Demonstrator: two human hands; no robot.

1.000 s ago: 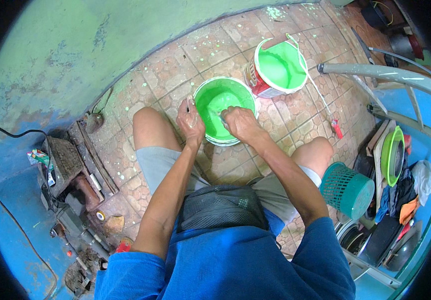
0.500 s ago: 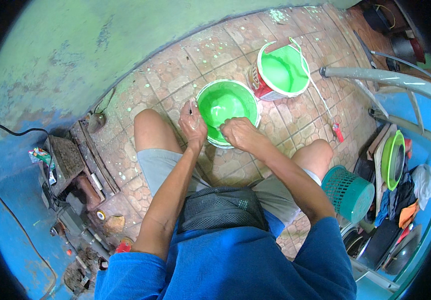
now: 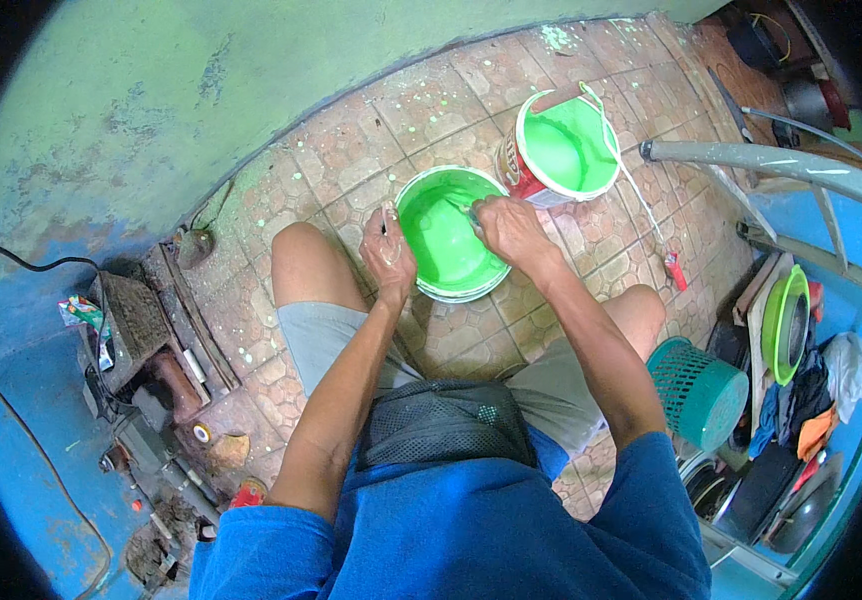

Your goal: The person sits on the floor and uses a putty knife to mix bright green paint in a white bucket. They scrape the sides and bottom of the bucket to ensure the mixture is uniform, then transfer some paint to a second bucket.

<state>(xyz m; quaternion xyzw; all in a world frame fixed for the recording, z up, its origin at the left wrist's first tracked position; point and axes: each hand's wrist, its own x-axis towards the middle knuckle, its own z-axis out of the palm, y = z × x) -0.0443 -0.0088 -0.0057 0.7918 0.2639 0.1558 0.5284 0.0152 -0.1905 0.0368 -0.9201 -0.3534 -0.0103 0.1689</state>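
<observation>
A white-rimmed bucket [image 3: 459, 296] with bright green paint [image 3: 443, 232] in it stands on the tiles between my knees. My left hand [image 3: 388, 250] is closed on the bucket's left rim, with pale smears on the fingers. My right hand [image 3: 513, 230] is closed at the right side of the opening, over the paint. A short dark end of something [image 3: 472, 214] shows at its fingertips; its kind I cannot make out. Just beyond, to the right, stands a second paint bucket [image 3: 525, 175], red and white outside, green inside, its handle raised over the rim.
A red-handled tool [image 3: 676, 270] lies on the floor at the right, below a metal ladder [image 3: 761, 158]. Near my right knee is a teal basket [image 3: 699, 390], beside heaped cloths and pans. A green wall [image 3: 151, 110] curves along the left, with scrap and pipes [image 3: 166, 465] under it.
My right hand has moved up and to the right, from the bucket's near rim to its right side. The bucket has shifted slightly; my left hand has stayed on its rim.
</observation>
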